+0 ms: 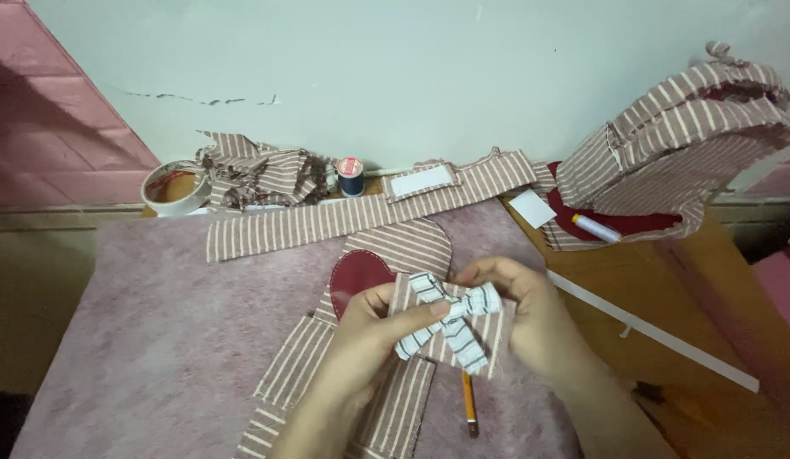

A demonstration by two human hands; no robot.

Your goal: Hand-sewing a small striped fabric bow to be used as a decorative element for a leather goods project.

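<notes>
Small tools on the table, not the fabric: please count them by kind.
Roll of white tape: 1
Spool of dark blue thread: 1
Yellow pencil: 1
White tube with orange cap: 1
Total: 4

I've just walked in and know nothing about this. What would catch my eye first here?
Two hands, left and right, hold a small white, dark-striped bow against a red-striped fabric piece at the centre, over a pink mat. Behind them a long striped strip crosses the mat, with a tape roll and a blue thread spool by the wall. At upper right sits a heap of striped fabric.
</notes>
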